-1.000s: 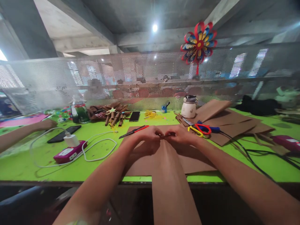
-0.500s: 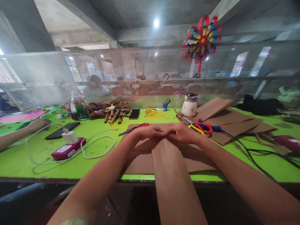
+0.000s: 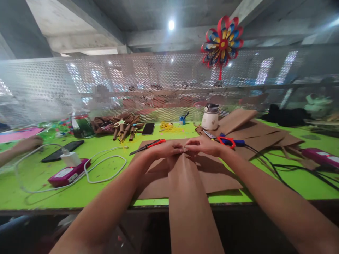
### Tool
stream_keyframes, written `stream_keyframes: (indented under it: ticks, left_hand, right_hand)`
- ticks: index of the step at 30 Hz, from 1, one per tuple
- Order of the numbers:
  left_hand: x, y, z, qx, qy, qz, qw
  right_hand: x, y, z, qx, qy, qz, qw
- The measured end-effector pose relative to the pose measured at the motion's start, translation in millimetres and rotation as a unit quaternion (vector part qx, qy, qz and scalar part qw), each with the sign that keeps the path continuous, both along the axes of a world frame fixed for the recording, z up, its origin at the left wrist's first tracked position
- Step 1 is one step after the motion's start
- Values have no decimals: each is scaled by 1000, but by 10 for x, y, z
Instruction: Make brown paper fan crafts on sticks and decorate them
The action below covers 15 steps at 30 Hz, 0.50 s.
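A long brown paper strip [image 3: 186, 197] runs from the green table [image 3: 106, 187] toward me and hangs over the front edge. My left hand [image 3: 165, 149] and my right hand [image 3: 203, 145] meet at its far end, fingers pinched on the folded edge of the strip. Beneath it lies a wider brown paper sheet [image 3: 222, 180]. Red-handled scissors [image 3: 148, 145] lie just left of my left hand.
More brown sheets [image 3: 254, 135], scissors with red and blue handles [image 3: 227, 141] and a white jar [image 3: 208, 120] sit at the right. A pink power bank with white charger and cable [image 3: 67, 169], phones [image 3: 62, 150] and rolled paper [image 3: 124, 128] lie left. Another person's hand [image 3: 28, 143] rests far left. A mesh screen [image 3: 159, 88] backs the table.
Both hands stay pinched at the strip's far end and have shifted slightly. The view has drifted a little, and the other person's hand at left has drawn back.
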<state>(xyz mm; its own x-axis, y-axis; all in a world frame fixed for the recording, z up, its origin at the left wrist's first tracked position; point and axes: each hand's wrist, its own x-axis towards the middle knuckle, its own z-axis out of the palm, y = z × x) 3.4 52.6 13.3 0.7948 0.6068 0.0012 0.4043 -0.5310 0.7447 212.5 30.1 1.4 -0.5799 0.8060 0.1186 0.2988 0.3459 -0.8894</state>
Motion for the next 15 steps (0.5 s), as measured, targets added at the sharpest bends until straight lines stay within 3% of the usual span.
stream_keyframes:
  ticks: [3, 8, 11, 15]
  left_hand:
    - [22, -64, 91, 34, 7, 8, 999]
    - [38, -88, 112, 84, 56, 37, 994]
    - [34, -92, 80, 45, 52, 47, 997]
    - [-4, -88, 45, -76, 9, 74, 994]
  right_hand:
    - [-45, -22, -1, -28, -16, 1, 999]
    - [-56, 1, -20, -4, -15, 10, 1000]
    - [-41, 21, -29, -21, -4, -4, 1000]
    - [-30, 34, -39, -19, 14, -28, 999]
